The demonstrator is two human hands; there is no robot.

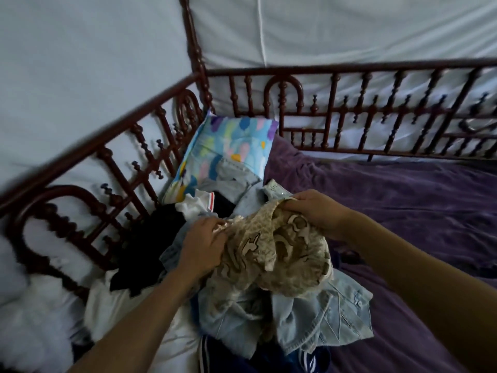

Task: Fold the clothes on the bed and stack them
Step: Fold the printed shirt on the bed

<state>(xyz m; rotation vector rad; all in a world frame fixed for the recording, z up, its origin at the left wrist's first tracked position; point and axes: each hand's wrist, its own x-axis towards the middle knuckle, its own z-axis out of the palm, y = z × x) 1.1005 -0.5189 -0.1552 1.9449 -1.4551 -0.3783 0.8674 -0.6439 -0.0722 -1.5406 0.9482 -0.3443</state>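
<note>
purple blanket [408, 211] lay open across the right side, dark wooden railing [334, 103] walled off the far and left edges, patterned pillow [228, 146] filled the corner, heap of clothes [336, 316] crowded the left half between pillow and near edge

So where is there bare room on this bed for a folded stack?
Bare: the purple blanket on the person's right, between the dark red spindle railing and the pale blue denim shirt. Crowded: the left side, clothes heaped up to the colourful pillow, where the left hand and right hand grip the beige patterned garment.
</note>
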